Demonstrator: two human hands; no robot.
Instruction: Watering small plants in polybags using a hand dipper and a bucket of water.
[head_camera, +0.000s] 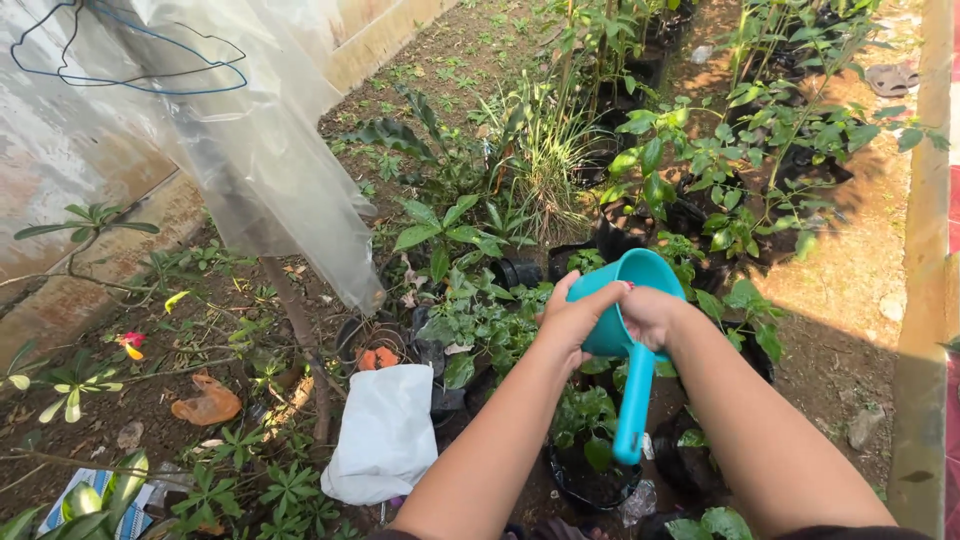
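A teal plastic water dipper (632, 300) with a long handle pointing down is held over potted green plants. My left hand (572, 318) cups the left side of its bowl. My right hand (650, 315) grips the bowl's near side where the handle joins. Below the handle stands a black pot (590, 480) with a small leafy plant. More leafy seedlings (480, 320) in black pots crowd just left of the dipper.
A white sack (385, 435) lies on the soil at lower left. Clear plastic sheeting (260, 150) with a blue wire hanger (130, 60) hangs at upper left. A concrete kerb (925, 300) runs along the right. Rows of potted plants (720, 170) stretch ahead.
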